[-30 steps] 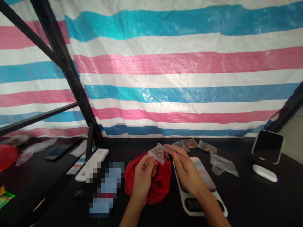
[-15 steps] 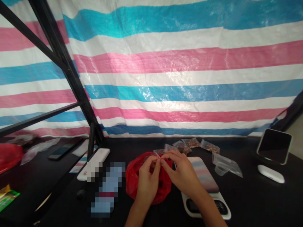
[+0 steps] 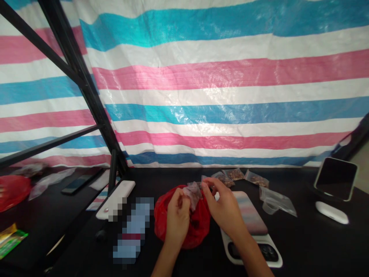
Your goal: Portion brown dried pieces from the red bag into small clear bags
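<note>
Both my hands pinch one small clear plastic bag [image 3: 193,192] with brownish contents, just above an open red plastic bag [image 3: 198,225] on the black table. My left hand [image 3: 177,217] grips the small bag's left side with closed fingers. My right hand [image 3: 223,207] pinches its right top edge. Below my right wrist lies a white kitchen scale [image 3: 250,231] with a pastel platform.
Several small filled clear bags [image 3: 235,175] lie behind the scale, and empty clear bags with a small cup [image 3: 275,202] lie to its right. A phone on a stand [image 3: 336,179] and a white case [image 3: 331,212] are at right. A white power bank [image 3: 115,200] lies left, near a black frame post.
The small bag was held up above the red bag, then lowered between both hands' fingertips; now it is bunched between them. The view shifted slightly.
</note>
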Motion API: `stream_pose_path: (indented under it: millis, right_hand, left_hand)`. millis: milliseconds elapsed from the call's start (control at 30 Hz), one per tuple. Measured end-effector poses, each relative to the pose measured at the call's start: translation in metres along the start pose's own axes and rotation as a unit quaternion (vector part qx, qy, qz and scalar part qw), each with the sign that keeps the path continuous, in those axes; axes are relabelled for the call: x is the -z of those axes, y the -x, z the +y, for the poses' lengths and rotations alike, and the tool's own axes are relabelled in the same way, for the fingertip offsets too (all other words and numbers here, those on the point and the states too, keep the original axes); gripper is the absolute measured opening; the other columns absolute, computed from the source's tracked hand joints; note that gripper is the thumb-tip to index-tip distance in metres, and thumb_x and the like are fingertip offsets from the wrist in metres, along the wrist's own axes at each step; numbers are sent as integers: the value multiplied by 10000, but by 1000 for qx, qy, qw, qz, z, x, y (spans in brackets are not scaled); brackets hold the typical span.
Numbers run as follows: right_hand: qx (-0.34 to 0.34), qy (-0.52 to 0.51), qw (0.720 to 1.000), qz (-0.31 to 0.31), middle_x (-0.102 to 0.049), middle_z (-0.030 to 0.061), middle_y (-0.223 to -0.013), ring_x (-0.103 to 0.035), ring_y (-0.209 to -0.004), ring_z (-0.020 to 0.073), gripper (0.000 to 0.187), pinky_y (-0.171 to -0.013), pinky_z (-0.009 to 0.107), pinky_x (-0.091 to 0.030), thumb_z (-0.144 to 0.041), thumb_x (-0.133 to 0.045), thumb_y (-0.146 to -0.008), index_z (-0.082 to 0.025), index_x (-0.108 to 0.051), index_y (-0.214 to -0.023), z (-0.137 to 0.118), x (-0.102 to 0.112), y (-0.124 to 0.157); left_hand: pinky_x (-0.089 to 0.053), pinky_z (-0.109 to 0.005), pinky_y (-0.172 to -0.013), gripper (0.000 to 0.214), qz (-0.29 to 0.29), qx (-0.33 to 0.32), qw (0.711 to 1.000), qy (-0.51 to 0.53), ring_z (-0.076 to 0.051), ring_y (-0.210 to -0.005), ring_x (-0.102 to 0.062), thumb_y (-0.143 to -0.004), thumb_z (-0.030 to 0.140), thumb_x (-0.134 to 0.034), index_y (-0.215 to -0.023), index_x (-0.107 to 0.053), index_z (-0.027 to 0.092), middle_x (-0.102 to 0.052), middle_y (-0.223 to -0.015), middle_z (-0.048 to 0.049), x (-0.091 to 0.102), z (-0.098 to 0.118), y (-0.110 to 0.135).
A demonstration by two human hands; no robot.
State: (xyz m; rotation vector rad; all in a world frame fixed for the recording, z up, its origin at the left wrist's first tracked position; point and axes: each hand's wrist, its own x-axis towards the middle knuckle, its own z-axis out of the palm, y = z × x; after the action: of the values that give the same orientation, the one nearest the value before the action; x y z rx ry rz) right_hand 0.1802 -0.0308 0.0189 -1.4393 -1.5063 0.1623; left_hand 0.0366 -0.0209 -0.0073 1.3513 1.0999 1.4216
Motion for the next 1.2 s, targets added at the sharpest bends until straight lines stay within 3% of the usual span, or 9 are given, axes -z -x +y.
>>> stream_pose_path:
  millis: [67, 200, 300, 367, 500, 600, 700, 867, 1200]
  right_hand:
    - [-19, 9, 1000, 5, -762, 84, -985, -689, -858, 256, 346, -849, 415, -509, -452, -535, -943, -211, -686, -1141, 7, -7, 1]
    - [-53, -88, 995, -16, -771, 77, -890, -718, -836, 254, 305, -839, 412, -552, -423, -544, -918, -212, -707, -1065, 13, -18, -1]
    - [-75, -127, 989, 23, -759, 62, -851, -707, -773, 233, 265, -778, 376, -563, -410, -597, -884, -212, -695, -1030, 9, -21, -3]
    - [-82, -120, 989, 35, -757, 58, -861, -699, -758, 227, 246, -747, 363, -559, -393, -629, -863, -213, -691, -1018, 4, -21, -3]
    - [-85, -135, 987, -6, -760, 44, -872, -703, -770, 226, 226, -724, 351, -562, -370, -673, -823, -232, -704, -999, -3, -25, -2]
    - [-85, -147, 985, -29, -748, 22, -826, -684, -732, 219, 255, -709, 351, -564, -369, -716, -780, -248, -715, -1004, -9, -26, -2]
    - [-85, -178, 980, -31, -741, 23, -834, -667, -705, 205, 320, -693, 342, -571, -356, -727, -763, -245, -720, -1063, -16, -25, -3]
    - [-55, -246, 967, -33, -746, 46, -910, -697, -754, 192, 325, -740, 330, -592, -314, -673, -811, -224, -709, -1122, -26, -26, -3]
    - [18, -195, 981, -5, -745, 0, -870, -688, -762, 161, 244, -788, 294, -552, -246, -642, -886, -253, -710, -1120, -33, -30, -4]
  left_hand:
    - [-404, -220, -580, 227, -1, 27, 999, 44, -120, -607, -474, -894, 390, -533, -748, -494, 221, -513, -677, 45, 3, -1, -2]
    - [-469, -239, -596, 249, -8, 32, 999, 32, -142, -633, -572, -926, 439, -513, -797, -519, 226, -589, -716, 23, 10, -4, -4]
    - [-546, -316, -764, 153, 111, -29, 988, -99, -191, -834, -668, -937, 361, -495, -971, -567, 229, -673, -914, -30, 16, -3, -3]
    - [-531, -398, -927, 237, 151, -93, 964, -199, -230, -1031, -663, -921, 299, -513, -1137, -569, 220, -674, -1105, -79, 18, -1, 0]
    - [-417, -509, -1105, 575, 18, -178, 930, -321, -296, -1306, -544, -847, 240, -627, -1403, -485, 209, -591, -1393, -132, 15, -2, 10]
    - [-385, -535, -1119, 626, -40, -147, 928, -339, -299, -1341, -529, -890, 219, -583, -1491, -408, 197, -589, -1432, -142, 9, -9, 13]
    - [-384, -524, -1109, 548, -25, -103, 936, -337, -290, -1306, -567, -938, 230, -526, -1477, -434, 189, -602, -1427, -149, 9, -13, 10]
    - [-373, -520, -1106, 564, -11, -97, 931, -351, -291, -1287, -577, -922, 218, -572, -1473, -454, 204, -636, -1386, -137, 15, -9, 5]
    - [-408, -479, -1095, 489, 15, -134, 922, -364, -255, -1270, -593, -920, 177, -622, -1397, -529, 238, -655, -1368, -85, 28, -10, 5]
